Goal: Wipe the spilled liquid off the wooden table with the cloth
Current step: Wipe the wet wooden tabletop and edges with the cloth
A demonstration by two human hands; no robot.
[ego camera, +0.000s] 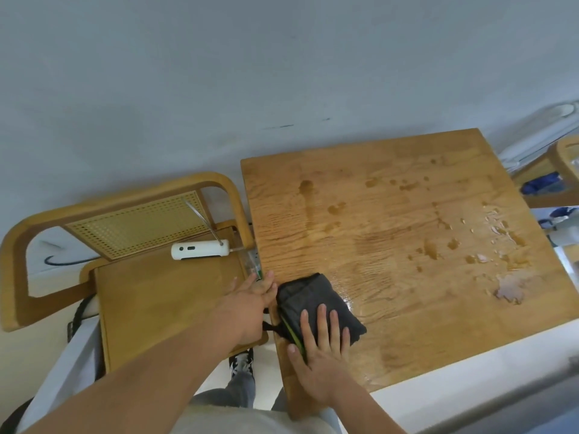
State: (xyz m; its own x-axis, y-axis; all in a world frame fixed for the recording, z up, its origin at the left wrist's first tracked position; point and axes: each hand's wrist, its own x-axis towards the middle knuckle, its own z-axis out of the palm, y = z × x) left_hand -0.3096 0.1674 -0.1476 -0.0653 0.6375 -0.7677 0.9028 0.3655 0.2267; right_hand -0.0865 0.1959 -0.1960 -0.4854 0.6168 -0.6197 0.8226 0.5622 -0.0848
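Wood fills the right half of your view: the table [391,170] stands against a plain grey-blue wall [219,57], and its top is wet. Liquid [501,233] lies in drops and small puddles across the middle and thickly toward the right edge, with a long streak near the far left. The cloth [310,296], dark and folded, sits on the table's near left corner, well apart from the heaviest puddles. Your right hand [319,349] presses flat on it with fingers straight. Your left hand [250,305] reaches to the table's left edge with fingers stretched out just beside the cloth, holding nothing; whether it touches the cloth is unclear. A chair [156,302] stands close against the table's left side, with a white device [200,251] lying on its seat. Your shoe [242,364] shows on the pale floor [438,399] below.
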